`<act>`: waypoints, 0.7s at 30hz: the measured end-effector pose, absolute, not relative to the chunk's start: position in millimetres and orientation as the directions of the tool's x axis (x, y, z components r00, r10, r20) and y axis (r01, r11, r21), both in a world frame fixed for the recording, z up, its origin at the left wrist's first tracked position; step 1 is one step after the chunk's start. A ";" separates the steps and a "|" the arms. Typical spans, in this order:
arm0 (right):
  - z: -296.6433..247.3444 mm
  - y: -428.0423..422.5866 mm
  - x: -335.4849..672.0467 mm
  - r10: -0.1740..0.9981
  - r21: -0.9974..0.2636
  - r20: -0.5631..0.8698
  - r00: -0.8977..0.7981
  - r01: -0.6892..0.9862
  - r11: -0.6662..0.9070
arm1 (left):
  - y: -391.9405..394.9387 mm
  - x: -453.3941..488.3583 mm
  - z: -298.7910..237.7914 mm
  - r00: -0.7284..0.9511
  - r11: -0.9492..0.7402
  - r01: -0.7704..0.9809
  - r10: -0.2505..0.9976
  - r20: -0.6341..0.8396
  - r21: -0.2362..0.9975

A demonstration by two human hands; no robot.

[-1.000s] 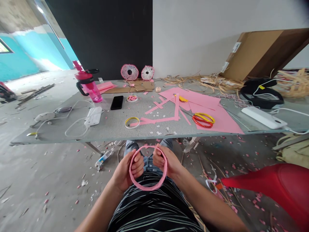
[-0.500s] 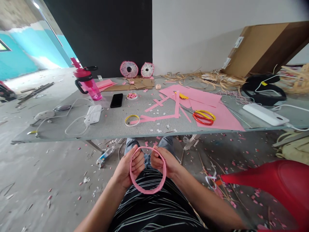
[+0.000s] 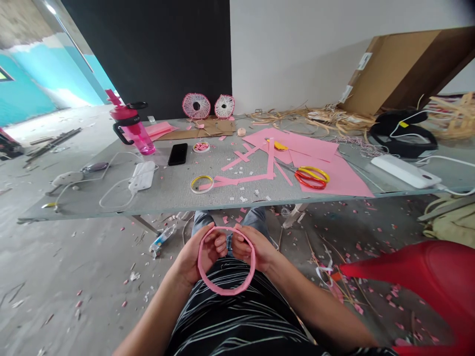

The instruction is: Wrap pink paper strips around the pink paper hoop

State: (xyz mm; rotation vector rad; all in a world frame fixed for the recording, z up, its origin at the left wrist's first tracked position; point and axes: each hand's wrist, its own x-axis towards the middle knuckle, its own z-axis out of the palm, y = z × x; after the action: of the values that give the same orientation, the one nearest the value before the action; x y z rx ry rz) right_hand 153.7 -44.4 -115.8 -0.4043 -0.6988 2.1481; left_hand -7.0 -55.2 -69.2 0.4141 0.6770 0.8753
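A pink paper-wrapped ring (image 3: 227,291) is held over my lap, below the front edge of the table. My left hand (image 3: 202,252) grips its upper left side, thumb on top and fingers curled inside the loop. On the upper right, my right hand (image 3: 250,247) pinches the ring the same way. Beyond the hands on the table lie a roll of tape (image 3: 202,184), pink paper strips (image 3: 245,180) and scissors with red and yellow handles (image 3: 310,177). Large pink paper sheets (image 3: 334,175) spread out to the right.
A pink bottle (image 3: 133,129), a black phone (image 3: 178,154) and a white power bank (image 3: 143,175) stand or lie at left. Two string-woven rings (image 3: 196,106) lean on the wall. A cardboard box (image 3: 401,69) is at back right, a red chair (image 3: 426,277) beside me.
The fingers of my left hand have loosened and shifted within the ring. Both hands still hold it in nearly the same place; the view has moved slightly.
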 end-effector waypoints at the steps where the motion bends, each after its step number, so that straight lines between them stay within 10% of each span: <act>1: -115.8 -44.8 153.8 0.788 -0.606 -0.046 -0.614 -0.610 -0.511 | -55.7 -6.0 -68.8 0.433 0.567 -0.565 0.822 -0.369 0.599; 21: -114.7 -42.4 156.4 0.874 -0.566 -0.040 -0.485 -0.709 -0.420 | -67.7 -15.7 -78.0 0.415 0.494 -0.519 0.859 -0.300 0.698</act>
State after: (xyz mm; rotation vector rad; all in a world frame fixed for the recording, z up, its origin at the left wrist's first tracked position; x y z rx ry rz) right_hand 156.4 -42.4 -114.7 -0.4077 -0.6000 2.0153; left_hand -15.7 -67.7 -78.0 0.5571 0.7024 0.9239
